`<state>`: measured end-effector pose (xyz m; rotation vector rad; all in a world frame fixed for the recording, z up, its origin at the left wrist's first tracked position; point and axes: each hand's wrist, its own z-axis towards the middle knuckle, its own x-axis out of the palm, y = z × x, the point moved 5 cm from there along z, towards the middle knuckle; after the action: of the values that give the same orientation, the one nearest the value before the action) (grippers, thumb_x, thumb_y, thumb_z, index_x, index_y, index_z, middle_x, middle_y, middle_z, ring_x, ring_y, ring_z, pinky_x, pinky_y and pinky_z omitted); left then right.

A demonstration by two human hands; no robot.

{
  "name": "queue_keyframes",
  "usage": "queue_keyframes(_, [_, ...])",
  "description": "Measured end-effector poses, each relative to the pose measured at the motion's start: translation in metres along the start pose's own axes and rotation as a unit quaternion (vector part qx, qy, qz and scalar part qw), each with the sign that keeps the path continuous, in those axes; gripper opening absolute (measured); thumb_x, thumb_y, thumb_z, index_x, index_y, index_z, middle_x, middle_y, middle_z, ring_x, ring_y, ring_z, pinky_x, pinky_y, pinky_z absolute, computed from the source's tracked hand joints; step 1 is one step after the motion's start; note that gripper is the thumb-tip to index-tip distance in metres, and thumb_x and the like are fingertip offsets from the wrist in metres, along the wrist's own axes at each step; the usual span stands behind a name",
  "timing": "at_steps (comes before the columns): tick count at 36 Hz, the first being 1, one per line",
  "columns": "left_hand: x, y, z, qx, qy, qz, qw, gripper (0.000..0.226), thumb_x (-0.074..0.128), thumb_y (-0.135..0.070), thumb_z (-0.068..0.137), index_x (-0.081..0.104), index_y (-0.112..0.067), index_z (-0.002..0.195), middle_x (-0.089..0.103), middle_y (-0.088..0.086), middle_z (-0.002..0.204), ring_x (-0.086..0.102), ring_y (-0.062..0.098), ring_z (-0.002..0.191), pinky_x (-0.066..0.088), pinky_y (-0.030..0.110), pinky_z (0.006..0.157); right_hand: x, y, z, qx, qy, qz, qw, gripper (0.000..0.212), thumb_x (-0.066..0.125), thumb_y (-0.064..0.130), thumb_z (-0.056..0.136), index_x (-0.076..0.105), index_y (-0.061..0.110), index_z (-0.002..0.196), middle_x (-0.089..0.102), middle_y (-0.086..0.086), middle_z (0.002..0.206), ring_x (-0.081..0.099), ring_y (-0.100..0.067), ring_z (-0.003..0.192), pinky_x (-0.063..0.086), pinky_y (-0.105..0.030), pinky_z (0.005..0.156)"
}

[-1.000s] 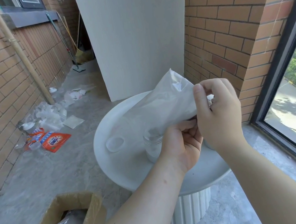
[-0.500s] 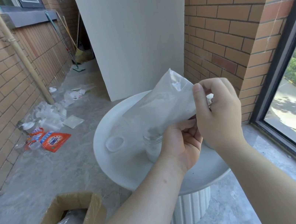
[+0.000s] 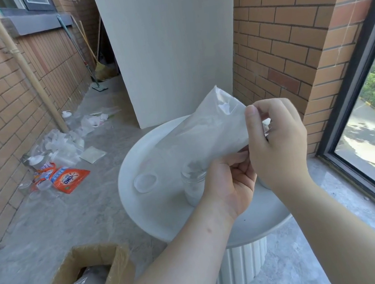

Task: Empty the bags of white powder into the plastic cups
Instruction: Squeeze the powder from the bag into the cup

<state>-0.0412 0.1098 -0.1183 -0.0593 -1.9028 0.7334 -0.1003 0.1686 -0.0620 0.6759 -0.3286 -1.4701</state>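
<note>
A clear plastic bag with white powder is held tilted over the round white table. My left hand grips its lower end from below, just above a clear plastic cup that holds white powder. My right hand pinches the bag's upper right end between thumb and fingers. A round clear lid or shallow cup lies flat on the table to the left. The mouth of the bag is hidden behind my left hand.
An open cardboard box with plastic bags inside stands on the floor at lower left. An orange detergent packet, cups and plastic litter lie by the left brick wall. A white board leans behind the table. A window is on the right.
</note>
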Motion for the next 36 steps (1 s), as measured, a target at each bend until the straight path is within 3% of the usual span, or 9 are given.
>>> queue_keyframes(8, [-0.0015, 0.0001, 0.0019, -0.004, -0.002, 0.002, 1.0, 0.043, 0.036, 0.018, 0.084, 0.063, -0.003, 0.058, 0.061, 0.003, 0.053, 0.06, 0.01, 0.044, 0.045, 0.015, 0.041, 0.0007, 0.0005, 0.0001, -0.006, 0.003, -0.004, 1.0, 0.015, 0.054, 0.018, 0.103, 0.063, 0.012, 0.093, 0.057, 0.004, 0.091, 0.048, 0.002, 0.085, 0.036, -0.01, 0.075])
queue_keyframes(15, [-0.0033, 0.0003, 0.0018, -0.007, -0.007, -0.005, 1.0, 0.036, 0.037, 0.017, 0.084, 0.061, -0.002, 0.067, 0.062, 0.003, 0.054, 0.061, 0.011, 0.045, 0.047, 0.015, 0.044, 0.0014, 0.0002, 0.0007, 0.004, 0.016, 0.003, 1.0, 0.013, 0.053, 0.018, 0.103, 0.061, 0.019, 0.092, 0.056, 0.007, 0.091, 0.049, 0.01, 0.089, 0.035, -0.008, 0.075])
queue_keyframes(22, [-0.0032, 0.0001, 0.0032, -0.006, -0.007, 0.017, 1.0, 0.048, 0.035, 0.016, 0.084, 0.061, -0.007, 0.051, 0.057, 0.0, 0.049, 0.056, 0.009, 0.041, 0.042, 0.015, 0.039, 0.0027, 0.0035, -0.0013, -0.012, 0.017, 0.0, 1.0, 0.015, 0.053, 0.017, 0.102, 0.063, 0.012, 0.093, 0.055, 0.009, 0.089, 0.049, -0.008, 0.087, 0.034, -0.007, 0.077])
queue_keyframes(28, [-0.0043, 0.0012, 0.0027, -0.013, -0.006, 0.0, 1.0, 0.036, 0.038, 0.017, 0.084, 0.061, -0.004, 0.066, 0.062, 0.001, 0.055, 0.061, 0.01, 0.046, 0.046, 0.015, 0.042, 0.0018, 0.0017, -0.0015, -0.001, 0.017, 0.006, 1.0, 0.014, 0.053, 0.016, 0.102, 0.063, 0.011, 0.093, 0.056, 0.01, 0.088, 0.049, -0.005, 0.087, 0.034, -0.006, 0.077])
queue_keyframes(32, [-0.0047, 0.0007, 0.0034, -0.011, -0.005, -0.01, 1.0, 0.036, 0.037, 0.018, 0.084, 0.062, -0.002, 0.068, 0.062, 0.003, 0.055, 0.061, 0.01, 0.045, 0.047, 0.015, 0.043, 0.0021, 0.0015, -0.001, 0.007, 0.029, 0.008, 1.0, 0.012, 0.054, 0.017, 0.103, 0.06, 0.019, 0.092, 0.057, 0.009, 0.089, 0.05, -0.005, 0.088, 0.035, -0.007, 0.076])
queue_keyframes(36, [-0.0044, 0.0013, 0.0034, -0.009, -0.006, -0.002, 1.0, 0.039, 0.037, 0.017, 0.084, 0.062, -0.003, 0.063, 0.062, 0.002, 0.054, 0.06, 0.01, 0.045, 0.045, 0.015, 0.042, 0.0012, 0.0021, -0.0019, 0.0, 0.017, 0.001, 1.0, 0.014, 0.053, 0.018, 0.103, 0.062, 0.014, 0.093, 0.057, 0.008, 0.09, 0.05, -0.007, 0.088, 0.036, -0.01, 0.076])
